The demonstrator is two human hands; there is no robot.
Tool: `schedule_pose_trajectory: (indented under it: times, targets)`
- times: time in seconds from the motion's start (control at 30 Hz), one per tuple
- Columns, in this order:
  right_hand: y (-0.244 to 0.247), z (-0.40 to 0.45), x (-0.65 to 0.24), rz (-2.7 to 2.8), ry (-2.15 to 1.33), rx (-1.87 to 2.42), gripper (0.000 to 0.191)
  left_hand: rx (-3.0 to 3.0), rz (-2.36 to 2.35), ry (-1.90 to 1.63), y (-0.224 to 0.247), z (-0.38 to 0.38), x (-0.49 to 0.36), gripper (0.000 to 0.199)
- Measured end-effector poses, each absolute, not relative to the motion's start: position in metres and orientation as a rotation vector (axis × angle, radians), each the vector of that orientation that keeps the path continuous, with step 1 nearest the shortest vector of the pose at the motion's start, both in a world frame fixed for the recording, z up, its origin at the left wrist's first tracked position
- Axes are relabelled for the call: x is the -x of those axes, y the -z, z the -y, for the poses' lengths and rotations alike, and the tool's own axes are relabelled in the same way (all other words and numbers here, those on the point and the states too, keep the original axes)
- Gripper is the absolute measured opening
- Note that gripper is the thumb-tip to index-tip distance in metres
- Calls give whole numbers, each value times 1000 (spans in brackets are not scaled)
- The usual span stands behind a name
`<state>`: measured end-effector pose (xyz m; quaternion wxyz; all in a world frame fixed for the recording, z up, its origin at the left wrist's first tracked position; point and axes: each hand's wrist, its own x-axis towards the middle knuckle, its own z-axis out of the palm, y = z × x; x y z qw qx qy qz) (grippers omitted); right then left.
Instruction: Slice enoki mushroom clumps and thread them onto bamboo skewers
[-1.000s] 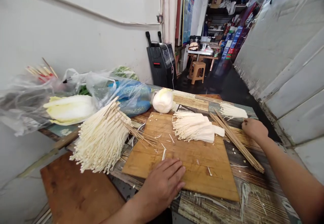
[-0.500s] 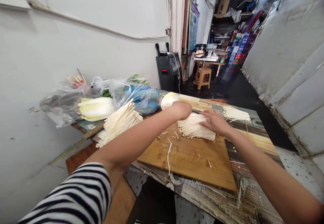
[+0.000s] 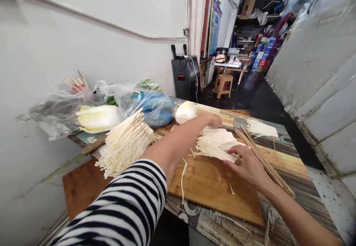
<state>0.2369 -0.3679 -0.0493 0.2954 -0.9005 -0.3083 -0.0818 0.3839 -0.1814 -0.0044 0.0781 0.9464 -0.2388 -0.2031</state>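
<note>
A bunch of enoki mushrooms [image 3: 215, 140] lies on the wooden cutting board [image 3: 205, 185], its small caps toward the left. My right hand [image 3: 246, 162] is at the bunch's right end, thumb and fingers curled around the near strands. At the far side of the bunch is my left hand [image 3: 215, 120], bent at the wrist; its fingers are mostly hidden from me. Loose mushroom strands [image 3: 183, 181] are scattered on the board. A bundle of thin wooden sticks [image 3: 267, 164] lies on the table just right of the board.
To the left rises a big pile of skewered enoki [image 3: 125, 142]. Behind it are a napa cabbage half [image 3: 98, 118], plastic bags [image 3: 61, 109] and a blue bag [image 3: 157, 109]. A white cabbage piece [image 3: 185, 112] sits past the board. Another enoki portion [image 3: 261, 127] lies far right.
My left hand has moved right, along the far side of the bunch. My right hand has come nearer and closed on the bunch's right end. The wooden sticks now show beside the board.
</note>
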Motion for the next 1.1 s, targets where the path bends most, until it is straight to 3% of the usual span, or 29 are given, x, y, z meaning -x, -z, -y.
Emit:
schedule_pose_trajectory:
  times: [0.2,0.5,0.9,1.1]
  targets:
    - [45,373,-274,639,219,2473,40,-2730,680,680,15,175,-395,25]
    - [46,338,-351,387,-90,2528,24,-2541,547,693,12,164,-401,34]
    - [33,330,-346,359,-57,2419,20,-2271,452,695,-11,150,-390,26]
    - [25,348,-300,289,111,2431,24,-2198,429,589,-34,151,-384,15]
